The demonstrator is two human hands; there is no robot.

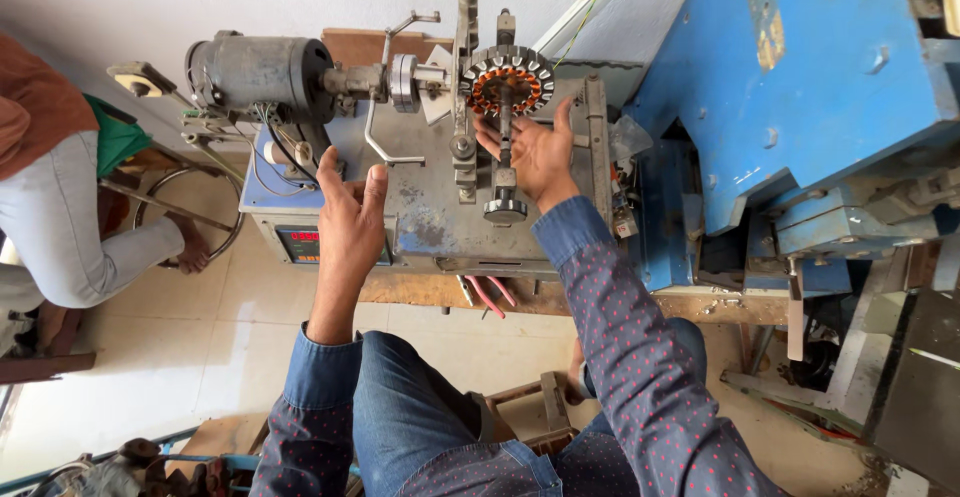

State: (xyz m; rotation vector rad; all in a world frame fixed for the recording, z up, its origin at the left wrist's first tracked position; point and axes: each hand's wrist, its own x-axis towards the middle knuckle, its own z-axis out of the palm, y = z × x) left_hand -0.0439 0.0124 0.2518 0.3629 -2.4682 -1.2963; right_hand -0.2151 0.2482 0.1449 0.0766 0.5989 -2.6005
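A round stator with copper windings and grey teeth sits mounted on the spindle of a grey winding machine. My right hand is raised just below the stator, fingers spread, thumb near its lower left edge, holding nothing. My left hand hovers open over the machine's left front, near a bent metal lever and above a small red display. A dark motor drives the spindle from the left.
A large blue machine stands close on the right. Another seated person is at the left beside a metal ring. Red-handled pliers lie on the wooden bench edge. A wooden stool is between my knees.
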